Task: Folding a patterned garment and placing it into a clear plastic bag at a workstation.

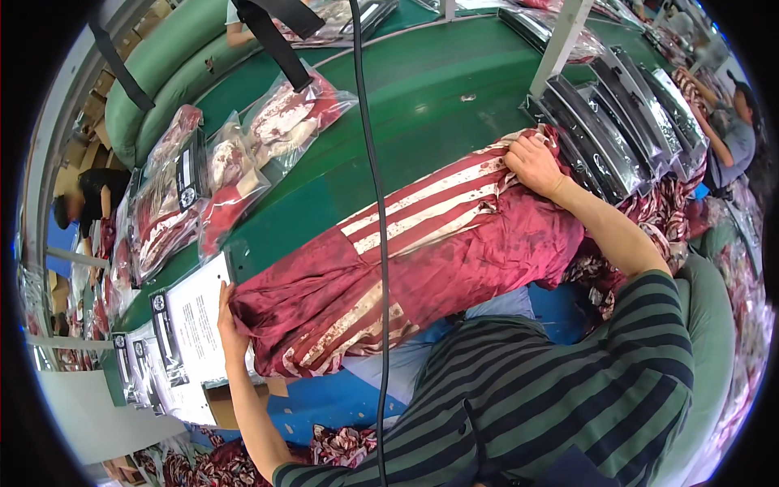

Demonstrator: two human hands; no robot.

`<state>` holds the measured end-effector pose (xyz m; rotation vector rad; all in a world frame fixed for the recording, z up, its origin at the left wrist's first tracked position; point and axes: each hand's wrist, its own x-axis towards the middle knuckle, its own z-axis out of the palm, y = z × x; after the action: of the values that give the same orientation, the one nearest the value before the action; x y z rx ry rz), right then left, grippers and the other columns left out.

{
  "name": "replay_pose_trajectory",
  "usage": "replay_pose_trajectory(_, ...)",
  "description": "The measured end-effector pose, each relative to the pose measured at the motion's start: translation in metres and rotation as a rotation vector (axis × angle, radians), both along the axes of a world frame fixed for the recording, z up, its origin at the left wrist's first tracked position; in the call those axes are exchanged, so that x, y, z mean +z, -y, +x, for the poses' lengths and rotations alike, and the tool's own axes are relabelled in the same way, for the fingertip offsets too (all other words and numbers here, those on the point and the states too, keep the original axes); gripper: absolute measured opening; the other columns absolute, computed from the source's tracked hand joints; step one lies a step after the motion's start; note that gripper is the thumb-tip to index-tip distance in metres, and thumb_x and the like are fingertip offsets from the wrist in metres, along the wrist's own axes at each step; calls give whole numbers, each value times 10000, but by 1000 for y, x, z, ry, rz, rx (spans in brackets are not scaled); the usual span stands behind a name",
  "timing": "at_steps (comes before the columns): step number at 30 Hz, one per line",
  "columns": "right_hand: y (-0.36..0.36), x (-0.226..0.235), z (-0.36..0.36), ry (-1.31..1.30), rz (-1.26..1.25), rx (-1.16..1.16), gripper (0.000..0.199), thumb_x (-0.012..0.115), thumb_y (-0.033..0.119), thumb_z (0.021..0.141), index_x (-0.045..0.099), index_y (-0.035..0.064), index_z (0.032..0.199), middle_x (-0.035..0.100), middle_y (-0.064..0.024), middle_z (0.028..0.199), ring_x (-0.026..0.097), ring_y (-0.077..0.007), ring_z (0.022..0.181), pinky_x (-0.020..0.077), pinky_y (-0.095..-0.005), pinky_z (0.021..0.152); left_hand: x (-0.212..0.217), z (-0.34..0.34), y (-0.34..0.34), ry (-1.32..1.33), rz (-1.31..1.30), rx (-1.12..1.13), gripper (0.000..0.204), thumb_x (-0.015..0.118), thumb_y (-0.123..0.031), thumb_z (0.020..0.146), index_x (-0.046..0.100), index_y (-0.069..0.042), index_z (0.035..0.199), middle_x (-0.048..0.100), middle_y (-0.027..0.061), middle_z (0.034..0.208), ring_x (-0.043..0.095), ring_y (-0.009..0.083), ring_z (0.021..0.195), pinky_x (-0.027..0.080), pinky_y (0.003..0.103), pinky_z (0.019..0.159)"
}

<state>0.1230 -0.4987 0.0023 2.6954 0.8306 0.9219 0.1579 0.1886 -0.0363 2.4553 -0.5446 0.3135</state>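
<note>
Right hand [534,165] grasps red-and-cream garment [454,252]; left hand [233,329] at opposite end, grip unclear. Long axis spans hand to hand, along green table's [438,73] near edge.

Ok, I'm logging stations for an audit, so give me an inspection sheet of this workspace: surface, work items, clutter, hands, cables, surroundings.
Surface: green table, glossy.
Work items: red garment with cream stripes and dark blotches, spread across the near edge.
Clutter: bagged garments and white sheets on the left; dark packs on the right.
Hands: left hand at the garment's left end, grip unclear; right hand gripping its right end.
Cables: one black cable crossing the view.
Surroundings: co-workers at both sides.
</note>
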Motion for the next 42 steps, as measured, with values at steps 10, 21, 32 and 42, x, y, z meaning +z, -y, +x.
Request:
replay_pose_trajectory(10,-29,83,-2,-987,342,-213,107,587,84,890,625,38,979,654,-89,852,601,-248,719,490,-356,669,82,18,-75,-192,165,219,207,560,93,832,708,-12,933,700,120,1184,681,285,1040,526,319,889)
replay_pose_trajectory(21,-37,-11,25,-89,161,-145,411,620,310,965,576,1,1233,583,-164,1222,566,-338,1109,448,-409,969,-28,-42,41,287,76,242,528,701,-274,912,556,-2,1340,558,191,1402,455,372,1378,370,447,1133)
replay_pose_trajectory(32,-38,-5,8,-118,104,-354,447,676,462,907,543,45,994,566,-104,903,602,-315,892,456,-418,835,49,-5,4,-377,25,317,635,799,-325,806,630,37,1300,628,209,1321,614,395,1197,496,389,996)
replay_pose_trajectory(42,-32,-11,15,-98,157,-310,494,714,497,871,572,69,1073,574,-83,889,604,-285,651,493,-366,600,48,-31,78,-558,208,422,240,773,-159,847,611,15,882,665,192,1079,614,322,867,503,373,815)
